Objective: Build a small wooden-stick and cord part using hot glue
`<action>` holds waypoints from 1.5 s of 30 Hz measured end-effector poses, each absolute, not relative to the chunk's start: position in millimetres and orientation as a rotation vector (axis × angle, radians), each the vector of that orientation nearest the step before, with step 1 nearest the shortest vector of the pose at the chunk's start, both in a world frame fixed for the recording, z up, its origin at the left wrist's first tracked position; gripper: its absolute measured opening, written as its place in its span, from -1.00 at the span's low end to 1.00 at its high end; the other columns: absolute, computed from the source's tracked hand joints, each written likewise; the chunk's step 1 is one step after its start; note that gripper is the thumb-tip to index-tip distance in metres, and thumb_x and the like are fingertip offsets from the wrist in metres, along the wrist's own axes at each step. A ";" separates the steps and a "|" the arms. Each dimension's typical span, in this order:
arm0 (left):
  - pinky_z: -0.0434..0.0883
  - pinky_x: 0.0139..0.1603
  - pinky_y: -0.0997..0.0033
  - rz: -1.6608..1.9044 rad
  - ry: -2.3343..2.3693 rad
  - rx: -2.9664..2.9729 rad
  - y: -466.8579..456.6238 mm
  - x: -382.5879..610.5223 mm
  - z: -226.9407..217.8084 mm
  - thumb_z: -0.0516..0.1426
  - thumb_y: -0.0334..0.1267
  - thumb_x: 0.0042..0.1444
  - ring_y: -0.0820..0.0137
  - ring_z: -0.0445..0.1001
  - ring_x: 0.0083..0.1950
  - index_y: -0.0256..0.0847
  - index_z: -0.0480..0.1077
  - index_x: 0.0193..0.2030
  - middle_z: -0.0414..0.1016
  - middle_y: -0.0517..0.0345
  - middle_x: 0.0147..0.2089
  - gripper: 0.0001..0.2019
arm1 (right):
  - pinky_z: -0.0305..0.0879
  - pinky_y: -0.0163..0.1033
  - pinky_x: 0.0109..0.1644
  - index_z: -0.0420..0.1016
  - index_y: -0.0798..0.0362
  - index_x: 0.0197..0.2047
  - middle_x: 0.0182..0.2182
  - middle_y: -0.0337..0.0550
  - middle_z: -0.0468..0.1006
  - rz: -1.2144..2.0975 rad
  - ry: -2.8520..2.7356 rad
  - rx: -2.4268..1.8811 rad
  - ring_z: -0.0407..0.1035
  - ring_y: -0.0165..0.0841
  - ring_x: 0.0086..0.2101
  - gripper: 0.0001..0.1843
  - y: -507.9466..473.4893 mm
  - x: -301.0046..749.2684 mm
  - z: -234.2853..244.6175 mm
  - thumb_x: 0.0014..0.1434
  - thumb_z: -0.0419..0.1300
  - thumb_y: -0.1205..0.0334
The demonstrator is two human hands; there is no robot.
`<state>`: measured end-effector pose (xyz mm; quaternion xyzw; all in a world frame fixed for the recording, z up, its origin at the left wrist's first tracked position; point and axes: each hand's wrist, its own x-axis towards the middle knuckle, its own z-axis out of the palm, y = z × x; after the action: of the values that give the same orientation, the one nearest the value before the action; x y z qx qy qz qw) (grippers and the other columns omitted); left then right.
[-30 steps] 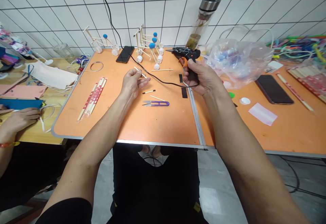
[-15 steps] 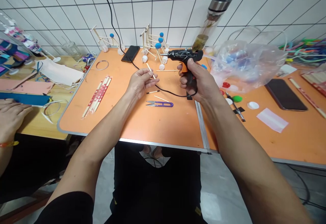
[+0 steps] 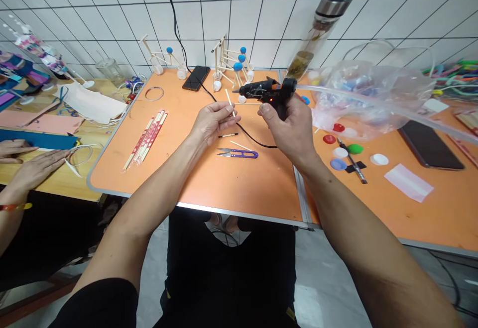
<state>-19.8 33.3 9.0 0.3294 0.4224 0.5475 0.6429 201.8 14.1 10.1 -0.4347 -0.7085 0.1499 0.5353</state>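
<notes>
My left hand (image 3: 214,121) pinches a short wooden stick (image 3: 229,100), which stands tilted up from the fingertips. My right hand (image 3: 293,126) is closed round the handle of a black glue gun (image 3: 267,89), its nozzle pointing left above the stick's far side. A clear glue stick (image 3: 347,93) runs out of the gun's back, and a small red light shows on its body. Below my hands lie purple thread snips (image 3: 239,153) and a thin loose stick (image 3: 241,146). Stick frames with blue caps (image 3: 238,66) stand behind the gun.
Wrapped chopsticks (image 3: 145,141) lie at left, a phone (image 3: 196,78) at the back. A glass bottle (image 3: 315,39), a plastic bag (image 3: 366,99), loose caps (image 3: 354,149) and another phone (image 3: 431,144) are at right. The gun's cord (image 3: 256,141) crosses the table. Another person's hands (image 3: 45,166) rest at far left.
The glue gun has turned in my right hand, showing its back end and the clear glue stick. My left hand still holds the stick. The other person's hands have moved right into fuller view.
</notes>
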 end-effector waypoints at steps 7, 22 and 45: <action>0.73 -0.10 0.50 1.265 0.923 0.775 31.4 -17.1 9.3 0.43 -0.48 0.36 0.44 0.77 -0.32 -0.28 0.65 -0.19 0.71 0.16 -0.33 -0.90 | 0.66 0.11 -0.04 0.70 -0.10 0.03 -0.29 -0.16 0.68 0.292 -1.708 -1.024 0.59 -0.15 -0.27 -0.38 15.9 202.9 5.1 0.53 0.23 -0.50; 0.74 -0.04 0.49 1.241 0.968 0.841 28.3 -15.1 10.1 0.50 -0.39 0.30 0.43 0.79 -0.26 -0.24 0.67 -0.15 0.72 0.19 -0.29 -0.88 | 0.65 0.09 0.01 0.66 -0.18 0.01 -0.21 -0.10 0.71 0.424 -1.631 -1.038 0.61 -0.08 -0.15 -0.44 0.1 196.1 20.3 0.52 0.24 -0.50; 0.73 -0.05 0.47 1.242 0.937 0.864 25.8 -14.9 10.3 0.50 -0.41 0.30 0.42 0.79 -0.26 -0.25 0.69 -0.16 0.71 0.19 -0.29 -0.90 | 0.66 0.11 0.03 0.66 -0.18 0.00 -0.21 -0.08 0.69 0.466 -1.620 -1.021 0.60 -0.05 -0.10 -0.42 -0.7 195.4 21.9 0.49 0.24 -0.53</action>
<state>-14.9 25.8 10.3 0.3772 0.4093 0.5421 0.6295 195.4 -0.7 21.9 -0.4317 -0.6852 0.1970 0.5526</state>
